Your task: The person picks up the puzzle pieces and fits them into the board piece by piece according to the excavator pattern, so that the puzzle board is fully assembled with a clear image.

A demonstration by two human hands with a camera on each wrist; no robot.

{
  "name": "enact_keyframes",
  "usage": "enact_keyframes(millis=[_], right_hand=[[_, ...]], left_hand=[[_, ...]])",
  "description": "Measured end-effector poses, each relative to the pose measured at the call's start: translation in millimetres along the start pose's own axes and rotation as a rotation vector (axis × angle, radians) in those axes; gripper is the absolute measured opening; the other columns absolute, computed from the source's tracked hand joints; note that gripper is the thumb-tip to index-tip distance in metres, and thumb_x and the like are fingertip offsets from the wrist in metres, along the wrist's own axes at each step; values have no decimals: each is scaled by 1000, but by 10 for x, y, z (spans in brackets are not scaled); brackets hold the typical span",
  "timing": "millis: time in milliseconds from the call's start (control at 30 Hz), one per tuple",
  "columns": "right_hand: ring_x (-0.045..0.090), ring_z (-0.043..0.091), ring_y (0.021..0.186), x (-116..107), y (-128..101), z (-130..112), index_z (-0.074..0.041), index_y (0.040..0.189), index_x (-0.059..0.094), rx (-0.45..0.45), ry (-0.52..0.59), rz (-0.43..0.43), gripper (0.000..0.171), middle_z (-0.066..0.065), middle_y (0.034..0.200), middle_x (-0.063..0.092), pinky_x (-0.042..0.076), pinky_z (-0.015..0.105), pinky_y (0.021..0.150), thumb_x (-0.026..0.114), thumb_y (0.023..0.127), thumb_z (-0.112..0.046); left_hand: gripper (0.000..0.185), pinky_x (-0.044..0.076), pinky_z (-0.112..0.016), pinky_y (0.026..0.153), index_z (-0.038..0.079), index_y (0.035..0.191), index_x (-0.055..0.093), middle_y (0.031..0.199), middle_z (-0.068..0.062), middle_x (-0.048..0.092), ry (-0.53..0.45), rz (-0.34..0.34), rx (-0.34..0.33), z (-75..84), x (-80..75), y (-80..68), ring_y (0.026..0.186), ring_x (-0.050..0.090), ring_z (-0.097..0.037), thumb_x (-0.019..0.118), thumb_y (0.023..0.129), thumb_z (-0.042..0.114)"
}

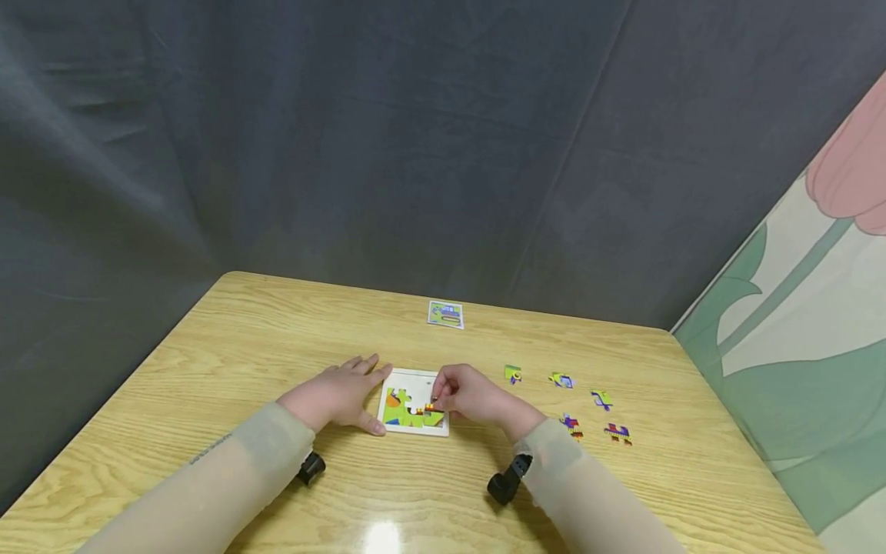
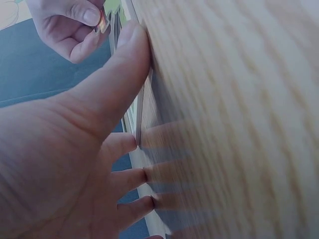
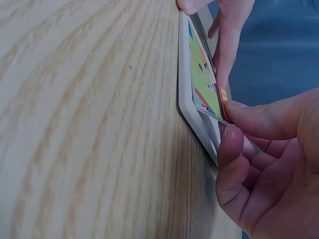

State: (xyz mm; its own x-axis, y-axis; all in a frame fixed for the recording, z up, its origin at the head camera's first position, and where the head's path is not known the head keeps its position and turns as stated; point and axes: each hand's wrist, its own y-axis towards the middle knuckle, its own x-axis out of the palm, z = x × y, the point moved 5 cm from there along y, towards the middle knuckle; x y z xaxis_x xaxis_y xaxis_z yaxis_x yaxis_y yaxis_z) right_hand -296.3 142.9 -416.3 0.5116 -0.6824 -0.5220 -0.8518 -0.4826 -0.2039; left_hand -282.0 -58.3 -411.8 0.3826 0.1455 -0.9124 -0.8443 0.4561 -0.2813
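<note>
A white-framed puzzle tray (image 1: 414, 379) lies flat on the table. Joined picture pieces (image 1: 396, 414), green with orange and blue, cover its nearer part, and bare white shows behind them. My left hand (image 1: 344, 394) rests along the tray's left side with fingers spread, its thumb at the near-left corner. Over the right side of the tray, my right hand (image 1: 472, 396) pinches a puzzle piece (image 2: 102, 24) between thumb and fingers. In the right wrist view, that hand is right at the tray's edge; the fingers cover much of the piece.
Several loose puzzle pieces (image 1: 601, 399) lie scattered on the table to the right of the tray. Behind it, near the far edge, is a small picture card (image 1: 446, 314). A dark curtain (image 1: 388, 154) hangs beyond the wooden table (image 1: 277, 323), and a flowered cloth (image 1: 817, 385) hangs at the right.
</note>
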Motion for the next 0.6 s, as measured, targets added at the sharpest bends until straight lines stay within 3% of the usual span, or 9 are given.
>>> enact_keyframes(millis=[267, 600], right_hand=[[47, 13, 60, 37, 0, -6, -1, 88, 61, -15, -49, -30, 8, 3, 73, 53, 40, 23, 52, 66, 90, 5], [46, 14, 65, 65, -52, -34, -4, 88, 62, -18, -197, -10, 12, 1, 72, 51, 38, 25, 58, 74, 87, -2]], left_hand=[[105, 20, -61, 113, 16, 158, 27, 163, -16, 15, 3, -7, -2, 6, -2, 3, 147, 14, -40, 77, 75, 57], [105, 22, -62, 112, 14, 157, 30, 161, -18, 18, -6, 2, 6, 33, -26, -29, 146, 16, -41, 78, 73, 55]])
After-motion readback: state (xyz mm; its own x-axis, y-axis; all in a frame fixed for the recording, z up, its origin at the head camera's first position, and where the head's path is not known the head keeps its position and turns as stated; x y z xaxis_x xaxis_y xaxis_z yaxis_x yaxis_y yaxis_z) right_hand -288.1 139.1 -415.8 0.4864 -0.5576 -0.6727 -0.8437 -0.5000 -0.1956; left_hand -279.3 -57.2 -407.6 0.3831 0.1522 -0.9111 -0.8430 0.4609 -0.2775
